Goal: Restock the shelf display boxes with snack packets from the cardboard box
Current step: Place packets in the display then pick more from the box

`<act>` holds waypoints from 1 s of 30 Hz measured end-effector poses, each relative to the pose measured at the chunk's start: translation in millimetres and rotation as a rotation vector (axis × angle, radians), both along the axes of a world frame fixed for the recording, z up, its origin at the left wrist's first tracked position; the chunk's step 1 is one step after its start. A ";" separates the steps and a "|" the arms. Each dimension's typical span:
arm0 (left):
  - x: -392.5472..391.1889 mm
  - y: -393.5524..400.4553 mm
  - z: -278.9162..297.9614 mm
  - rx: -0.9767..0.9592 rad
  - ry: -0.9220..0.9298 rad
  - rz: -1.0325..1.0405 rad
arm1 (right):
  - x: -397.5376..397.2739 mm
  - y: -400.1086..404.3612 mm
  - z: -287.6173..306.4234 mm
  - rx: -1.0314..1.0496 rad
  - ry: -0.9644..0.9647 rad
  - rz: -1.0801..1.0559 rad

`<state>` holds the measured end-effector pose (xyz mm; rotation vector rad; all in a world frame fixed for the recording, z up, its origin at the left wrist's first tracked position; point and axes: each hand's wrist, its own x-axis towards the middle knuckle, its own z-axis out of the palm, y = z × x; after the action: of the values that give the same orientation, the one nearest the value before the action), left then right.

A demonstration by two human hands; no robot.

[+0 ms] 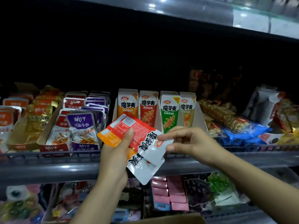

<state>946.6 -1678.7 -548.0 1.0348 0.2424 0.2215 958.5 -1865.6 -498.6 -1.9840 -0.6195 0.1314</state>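
A: What's nearest?

B: The cardboard box (pixel 169 219), just its top edge at the bottom of the view. Above it, the left hand (pixel 115 152) grips a fanned stack of snack packets (pixel 137 143) from below, with the thumb laid flat across the back of the red top packet.

A: And the other hand?

B: The right hand (pixel 186 141) comes in from the right with its wrist bent, pinching the white sealed end of the top packet between thumb and forefinger. The other fingers are curled under.

A: How will those packets handle?

B: I'd judge them light, limp and glossy, so likely to slide over one another. That flat sealed end looks the surest place to pinch.

A: Where would they go?

B: Probably the display box (pixel 199 115) behind, on the shelf rail (pixel 48 168). Its rows of upright konjac packets (pixel 148 107) bear matching print. To its left are display boxes of fish snack packets (pixel 80 125).
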 end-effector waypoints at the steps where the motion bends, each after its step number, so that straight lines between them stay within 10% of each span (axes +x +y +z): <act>1: -0.2 0.7 0.6 0.006 -0.012 -0.029 | 2.3 -1.1 4.2 0.032 -0.018 0.007; 7: 3.4 4.3 -5.8 0.164 0.013 -0.092 | 35.9 -1.0 37.6 0.223 -0.259 -0.257; 20: 11.9 12.4 -10.9 0.403 0.061 -0.080 | 146.6 30.2 72.2 -0.634 -0.732 -0.610; 30: 14.4 13.8 -8.7 0.415 0.088 -0.095 | 175.5 47.7 61.1 -0.647 -0.687 -0.573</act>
<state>961.0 -1664.8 -556.7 1.4664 0.2310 0.1421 1134.0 -1818.0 -437.5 -2.7738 -0.4212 -0.8255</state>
